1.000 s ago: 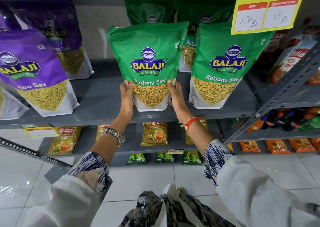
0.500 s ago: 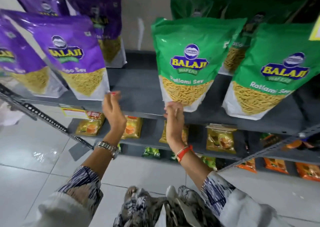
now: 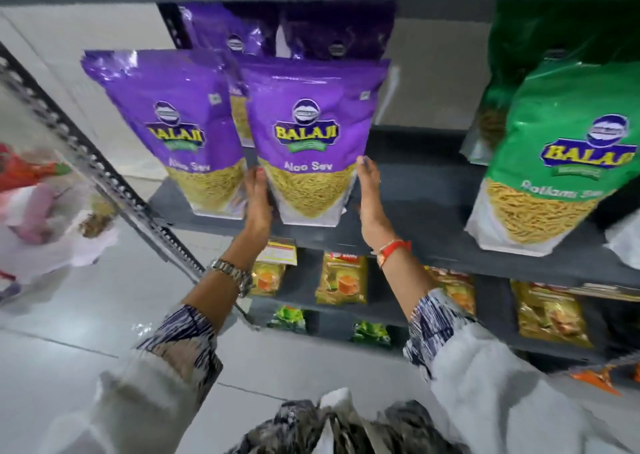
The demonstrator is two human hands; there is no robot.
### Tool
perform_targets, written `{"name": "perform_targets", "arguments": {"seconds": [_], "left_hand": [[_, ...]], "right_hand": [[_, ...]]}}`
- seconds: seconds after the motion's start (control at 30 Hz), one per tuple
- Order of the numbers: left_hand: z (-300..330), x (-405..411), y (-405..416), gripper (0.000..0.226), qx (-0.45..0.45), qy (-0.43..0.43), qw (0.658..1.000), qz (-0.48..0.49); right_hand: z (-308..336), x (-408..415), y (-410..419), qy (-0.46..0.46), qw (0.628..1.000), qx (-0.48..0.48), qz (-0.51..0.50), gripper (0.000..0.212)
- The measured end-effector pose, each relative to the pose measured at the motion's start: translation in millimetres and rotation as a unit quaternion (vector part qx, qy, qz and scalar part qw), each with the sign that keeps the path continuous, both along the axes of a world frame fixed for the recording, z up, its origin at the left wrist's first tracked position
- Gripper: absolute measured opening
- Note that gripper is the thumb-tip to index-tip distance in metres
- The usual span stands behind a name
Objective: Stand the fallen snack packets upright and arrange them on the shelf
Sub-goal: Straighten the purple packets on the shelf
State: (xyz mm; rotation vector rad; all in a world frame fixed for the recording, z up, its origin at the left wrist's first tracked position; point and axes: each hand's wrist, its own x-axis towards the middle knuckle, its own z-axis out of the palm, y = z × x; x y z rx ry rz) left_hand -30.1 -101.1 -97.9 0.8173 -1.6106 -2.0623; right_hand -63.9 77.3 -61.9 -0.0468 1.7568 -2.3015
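A purple Aloo Sev packet (image 3: 311, 135) stands upright near the front edge of the grey shelf (image 3: 419, 190). My left hand (image 3: 258, 197) presses its lower left side and my right hand (image 3: 369, 194) its lower right side, so both hold it between them. A second purple Aloo Sev packet (image 3: 173, 124) stands upright just to its left, touching it. More purple packets (image 3: 242, 34) stand behind. A green Ratlami Sev packet (image 3: 561, 163) stands upright at the right, with another green packet (image 3: 509, 73) behind it.
A perforated metal upright (image 3: 104, 176) slants down at the left of the shelf. Lower shelves hold small yellow packets (image 3: 341, 279) and green packets (image 3: 370, 332). A price label (image 3: 280, 251) hangs under the shelf edge. White floor tiles lie below.
My view has swung left from the green packets to the purple ones. Both hands let go of the green Ratlami Sev packet and now clasp a purple Aloo Sev packet.
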Motion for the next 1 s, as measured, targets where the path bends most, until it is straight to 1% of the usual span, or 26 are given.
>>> {"name": "perform_targets", "arguments": {"seconds": [0.03,0.07,0.1,0.13,0.2,0.3,0.43,0.57,0.6,0.67,0.73,0.8,0.83,0.9,0.97,1.0], "left_hand": [[-12,-10,-11,0.091,0.03,-0.008,0.999,-0.02],[-4,-9,-8,0.086,0.043,-0.013,0.998,-0.048],[4,-7,-4,0.076,0.046,-0.013,0.996,-0.073],[8,-8,-3,0.07,0.044,-0.018,0.995,-0.093],[19,-6,0,0.068,0.023,-0.014,0.993,-0.119],[21,-6,0,0.05,0.017,0.015,0.991,-0.129],[24,4,3,0.053,-0.003,0.009,0.989,-0.146],[25,5,5,0.052,-0.011,0.019,0.989,-0.149],[23,6,4,0.052,-0.009,0.019,0.989,-0.144],[17,14,3,0.053,-0.033,0.015,0.99,-0.136],[9,29,1,0.054,-0.083,0.008,0.991,-0.102],[3,48,-4,0.042,-0.118,0.028,0.993,-0.01],[1,57,-9,0.036,-0.135,0.038,0.989,0.043],[0,72,-24,0.028,-0.163,0.046,0.975,0.146],[2,78,-47,0.026,-0.17,0.05,0.96,0.217],[4,77,-60,0.024,-0.161,0.056,0.956,0.237]], "right_hand": [[-1,2,-4,0.001,1.0,-0.009,0.012,0.057],[-1,5,-8,0.004,1.0,-0.014,0.024,0.057],[-2,6,-11,0.007,0.999,-0.015,0.029,0.055],[-3,7,-14,0.009,0.999,-0.013,0.028,0.048],[-5,7,-17,0.006,1.0,-0.005,0.015,0.034],[-10,9,-19,0.007,1.0,0.015,-0.006,0.034],[-13,11,-22,0.014,0.999,0.024,-0.021,0.038],[-8,14,-25,0.013,0.999,0.027,-0.029,0.031],[-7,17,-26,0.012,0.999,0.027,-0.039,0.033],[-7,23,-27,0.014,0.996,0.022,-0.086,0.034],[-13,33,-28,0.019,0.987,0.015,-0.159,0.027],[-25,48,-34,0.021,0.975,0.027,-0.22,0.021],[-33,57,-39,0.028,0.971,0.036,-0.233,0.021],[-47,76,-55,0.055,0.978,0.042,-0.196,0.023],[-51,88,-75,0.074,0.99,0.046,-0.112,0.025],[-49,89,-87,0.078,0.993,0.056,-0.068,0.026]]}}
